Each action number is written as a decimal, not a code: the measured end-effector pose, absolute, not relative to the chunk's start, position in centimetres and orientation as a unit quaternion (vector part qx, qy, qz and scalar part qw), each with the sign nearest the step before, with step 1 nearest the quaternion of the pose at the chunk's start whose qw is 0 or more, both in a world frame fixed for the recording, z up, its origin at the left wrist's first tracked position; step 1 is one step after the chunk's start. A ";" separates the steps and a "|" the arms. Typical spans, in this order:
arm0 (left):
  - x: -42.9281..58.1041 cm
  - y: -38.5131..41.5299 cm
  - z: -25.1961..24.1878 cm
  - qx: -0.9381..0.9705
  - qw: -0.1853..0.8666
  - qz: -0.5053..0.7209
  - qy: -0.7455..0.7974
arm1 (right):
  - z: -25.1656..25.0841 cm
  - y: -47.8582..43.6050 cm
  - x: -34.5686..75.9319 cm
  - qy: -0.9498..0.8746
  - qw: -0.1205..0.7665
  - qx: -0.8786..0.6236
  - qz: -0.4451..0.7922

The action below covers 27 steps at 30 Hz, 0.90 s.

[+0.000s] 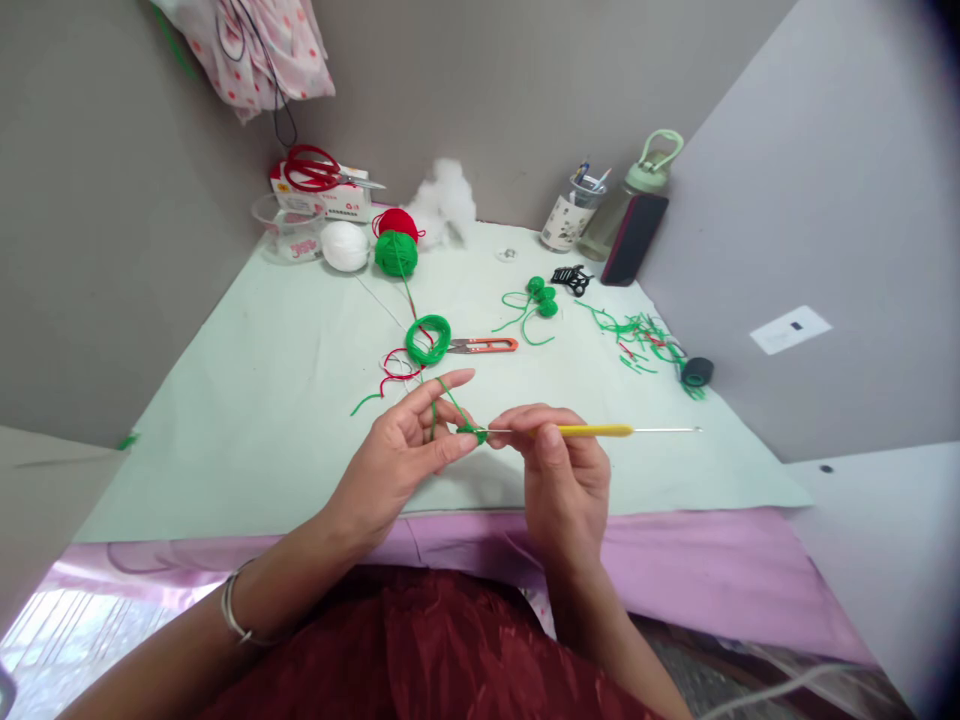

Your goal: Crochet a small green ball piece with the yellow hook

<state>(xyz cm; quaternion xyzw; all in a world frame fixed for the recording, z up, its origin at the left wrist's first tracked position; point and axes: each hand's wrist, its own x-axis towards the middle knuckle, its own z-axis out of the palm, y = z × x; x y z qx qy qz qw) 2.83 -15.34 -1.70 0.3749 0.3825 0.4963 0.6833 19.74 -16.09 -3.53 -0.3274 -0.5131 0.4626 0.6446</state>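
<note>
The left hand (pixel 409 450) pinches a small green crochet piece (pixel 472 432) between thumb and fingertips, its index finger raised straight with a green yarn strand (pixel 442 385) running over it. The right hand (pixel 559 470) is closed on the yellow handle of a crochet hook (pixel 592 431), thumb and fingers pressed on it, the metal tip meeting the crochet piece. Both hands and the piece hover just nearer the person than the orange thread snips (pixel 484 345), which lie on a pale green mat (pixel 262 400).

Touching the snips' left end is a coil of green yarn (pixel 428 338). Farther from the person than the snips, to the left, sit a green yarn ball (pixel 396 252), a red yarn ball (pixel 397 222) and a white ball (pixel 344 245); red scissors (pixel 319 170) lie on a box beyond those. White stuffing (pixel 444 205) is straight beyond the snips. Just right of the snips lie three green crocheted balls (pixel 541 297), and farther right a heap of yarn scraps (pixel 637 335). A pen cup (pixel 568 215) and a water bottle (pixel 637 190) stand well beyond the snips to the right
</note>
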 end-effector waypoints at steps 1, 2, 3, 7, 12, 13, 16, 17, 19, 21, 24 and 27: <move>2.8 -15.4 -1.7 0.377 0.680 0.498 0.385 | -3.5 -16.2 19.7 -0.517 0.645 -0.329 0.457; 2.8 -15.4 -1.7 0.379 0.677 0.499 0.387 | -3.5 -16.3 19.7 -0.520 0.646 -0.332 0.450; 2.8 -15.4 -1.8 0.380 0.673 0.500 0.390 | -3.5 -16.4 19.6 -0.523 0.648 -0.336 0.439; 2.8 -15.4 -1.7 0.387 0.667 0.493 0.402 | -3.5 -16.7 19.3 -0.537 0.664 -0.367 0.369; 2.8 -15.5 -1.7 0.393 0.665 0.487 0.408 | -3.3 -16.8 19.2 -0.550 0.660 -0.381 0.341; 2.7 -15.5 -1.7 0.394 0.665 0.486 0.408 | -3.3 -16.8 19.2 -0.550 0.660 -0.382 0.341; 2.7 -15.5 -1.7 0.393 0.665 0.486 0.409 | -3.4 -16.8 19.2 -0.550 0.661 -0.381 0.340; 2.7 -15.5 -1.8 0.393 0.665 0.486 0.408 | -3.4 -16.8 19.2 -0.551 0.661 -0.380 0.340; 2.7 -15.5 -1.8 0.395 0.666 0.484 0.407 | -3.4 -16.8 19.2 -0.553 0.660 -0.378 0.341; 2.7 -15.5 -1.8 0.399 0.667 0.481 0.406 | -3.4 -16.8 19.3 -0.553 0.658 -0.378 0.343; 2.7 -15.6 -1.9 0.401 0.665 0.480 0.408 | -3.4 -16.9 19.3 -0.552 0.656 -0.379 0.349; 2.7 -15.6 -1.8 0.403 0.662 0.482 0.408 | -3.3 -17.0 19.4 -0.553 0.653 -0.381 0.351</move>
